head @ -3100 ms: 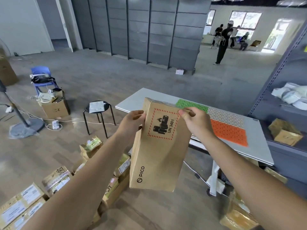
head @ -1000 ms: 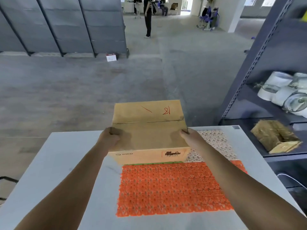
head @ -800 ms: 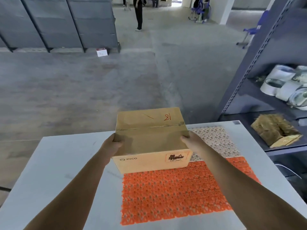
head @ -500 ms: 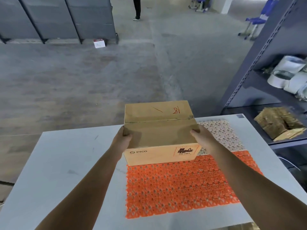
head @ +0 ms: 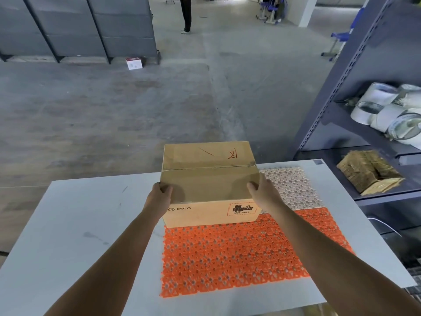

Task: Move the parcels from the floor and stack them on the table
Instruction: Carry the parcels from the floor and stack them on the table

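Parcel (head: pixel 209 185) clamped at its sides by left hand (head: pixel 159 198) and right hand (head: pixel 265 196) fingers (head: pixel 251 186).
Between my fingers, low over bench (head: pixel 79 213); shoved further ahead, it could tip off the far edge.

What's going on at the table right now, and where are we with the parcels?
A person grips a cardboard box from both sides, left hand on its left edge and right hand on its right edge. The box is at the far side of the white table, just behind the orange mat and beside the pale mat. Whether it already rests on the tabletop or hangs just above it, I cannot tell.
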The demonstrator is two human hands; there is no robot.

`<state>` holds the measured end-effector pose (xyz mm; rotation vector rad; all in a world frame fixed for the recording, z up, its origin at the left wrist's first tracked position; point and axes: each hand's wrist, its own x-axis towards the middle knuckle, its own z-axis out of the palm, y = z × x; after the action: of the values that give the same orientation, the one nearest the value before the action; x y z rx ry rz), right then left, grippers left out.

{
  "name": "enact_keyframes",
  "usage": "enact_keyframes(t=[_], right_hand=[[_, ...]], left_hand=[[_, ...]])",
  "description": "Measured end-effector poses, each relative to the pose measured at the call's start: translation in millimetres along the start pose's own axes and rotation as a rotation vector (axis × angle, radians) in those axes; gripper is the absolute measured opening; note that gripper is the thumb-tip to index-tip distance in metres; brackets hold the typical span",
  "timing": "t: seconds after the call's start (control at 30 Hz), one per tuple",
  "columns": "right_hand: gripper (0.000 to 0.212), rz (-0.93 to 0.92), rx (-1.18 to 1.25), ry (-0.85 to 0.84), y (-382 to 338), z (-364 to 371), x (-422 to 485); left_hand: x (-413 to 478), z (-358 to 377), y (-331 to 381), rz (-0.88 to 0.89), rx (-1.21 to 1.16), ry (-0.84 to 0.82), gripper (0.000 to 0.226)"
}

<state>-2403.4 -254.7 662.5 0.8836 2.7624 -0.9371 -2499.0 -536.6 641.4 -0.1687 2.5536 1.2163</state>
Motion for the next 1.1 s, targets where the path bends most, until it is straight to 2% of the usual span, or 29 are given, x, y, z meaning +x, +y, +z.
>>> enact_keyframes(t=[0.2, 0.3, 0.5, 0.6, 0.8, 0.93, 1.1], right_hand=[[0.063, -0.041, -0.112, -0.03, 2, -4, -2], [0.063, -0.049, -0.116, -0.041, 3, -5, -4], [0.053, -0.111, -0.22, 0.016, 3, -9, -24], [0.049, -0.187, -0.341, 0.06, 5, -15, -38], [0.039, -0.398, -0.361, 0.176, 5, -15, -69], [0.041, -0.572, -0.251, 0.102, -1, -2, -96], [0.042, -0.669, -0.123, -0.064, -20, 18, -142]], left_hand=[[-12, 4, -8, -0.031, 0.035, 0.055, 0.042], [-18, 2, -7, -0.087, -0.031, 0.069, 0.05], [-47, 7, -5, -0.129, -0.113, 0.132, 0.052], [-63, 4, -2, -0.178, -0.116, 0.184, 0.056], [-112, 6, 2, -0.217, -0.123, 0.279, 0.053], [-160, 11, -5, -0.248, -0.178, 0.327, 0.048], [-221, 3, -29, -0.242, -0.154, 0.396, 0.044]])
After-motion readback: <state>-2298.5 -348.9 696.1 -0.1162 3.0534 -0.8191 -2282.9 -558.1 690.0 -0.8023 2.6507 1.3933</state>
